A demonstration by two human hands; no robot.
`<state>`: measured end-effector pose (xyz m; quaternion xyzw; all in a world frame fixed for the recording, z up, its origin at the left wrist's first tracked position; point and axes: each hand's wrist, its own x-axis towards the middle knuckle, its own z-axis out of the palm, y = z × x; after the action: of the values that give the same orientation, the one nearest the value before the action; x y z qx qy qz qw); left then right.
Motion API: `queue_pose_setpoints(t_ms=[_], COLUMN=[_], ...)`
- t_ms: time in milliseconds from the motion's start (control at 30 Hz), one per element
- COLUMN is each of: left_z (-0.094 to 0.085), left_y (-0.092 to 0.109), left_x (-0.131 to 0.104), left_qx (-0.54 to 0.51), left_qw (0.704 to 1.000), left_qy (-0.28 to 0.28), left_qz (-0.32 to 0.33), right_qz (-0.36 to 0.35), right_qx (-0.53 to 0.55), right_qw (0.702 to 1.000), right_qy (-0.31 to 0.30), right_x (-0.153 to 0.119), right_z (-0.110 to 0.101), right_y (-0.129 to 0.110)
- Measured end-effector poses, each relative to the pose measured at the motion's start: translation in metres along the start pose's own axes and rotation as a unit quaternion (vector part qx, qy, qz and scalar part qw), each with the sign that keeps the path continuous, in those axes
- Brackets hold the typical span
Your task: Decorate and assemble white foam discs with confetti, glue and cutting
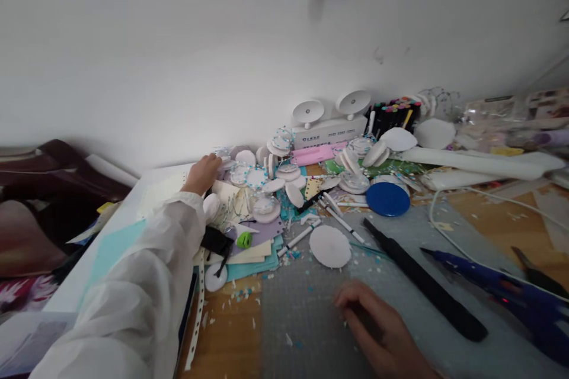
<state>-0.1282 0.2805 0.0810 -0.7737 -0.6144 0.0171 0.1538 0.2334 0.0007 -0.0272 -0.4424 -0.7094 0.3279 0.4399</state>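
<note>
My left hand (203, 173) reaches to the far left end of a heap of white foam-like discs (245, 158). Its fingers are curled down and closed at the heap, and what they hold is hidden. Strings of small blue and white beads (256, 177) lie over some discs. Over the grey cutting mat (293, 314), my right hand (377, 325) hovers slightly blurred, thumb and forefinger bent and apart, with nothing visible in it. Just beyond it lies a single white scalloped disc (330, 246). A black-handled tool (427, 281) rests to its right.
A blue glue gun (489, 284) with a white cord (433, 213) lies at right. A blue round lid (387, 199), white pens (300, 238), colored papers (258, 263) and a green sharpener (244, 240) crowd the middle. Markers (393, 115) and a white box (331, 132) stand by the wall.
</note>
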Motion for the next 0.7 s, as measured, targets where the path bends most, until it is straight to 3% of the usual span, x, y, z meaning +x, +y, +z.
queue_pose_setpoints(t_ms=[167, 267, 367, 467, 567, 633, 700], left_z=[-0.017, -0.045, -0.084, -0.128, -0.165, -0.178, -0.180], left_y=[0.004, 0.020, 0.047, 0.082, 0.116, 0.134, 0.149], left_x=[-0.004, -0.016, -0.038, -0.072, -0.119, -0.153, -0.186], left_qx=[-0.056, -0.102, -0.154, -0.212, -0.350, -0.362, -0.396], left_qw=[0.998, 0.994, 0.983, 0.968, 0.917, 0.907, 0.891], left_qy=[0.005, 0.047, 0.096, 0.129, 0.172, 0.188, 0.187], left_qz=[-0.003, -0.004, 0.009, 0.039, 0.087, 0.106, 0.117], right_qz=[-0.037, -0.069, -0.090, -0.094, -0.092, -0.090, -0.083], right_qx=[-0.096, -0.191, -0.266, -0.295, -0.283, -0.267, -0.243], right_qw=[0.995, 0.979, 0.960, 0.951, 0.954, 0.960, 0.966], right_qy=[0.013, 0.022, 0.011, -0.006, -0.009, -0.004, 0.014], right_x=[-0.003, 0.000, 0.014, 0.038, 0.060, 0.066, 0.065], right_z=[0.000, -0.002, -0.005, -0.007, -0.010, -0.014, -0.019], right_y=[0.007, 0.013, 0.021, 0.027, 0.027, 0.020, 0.008])
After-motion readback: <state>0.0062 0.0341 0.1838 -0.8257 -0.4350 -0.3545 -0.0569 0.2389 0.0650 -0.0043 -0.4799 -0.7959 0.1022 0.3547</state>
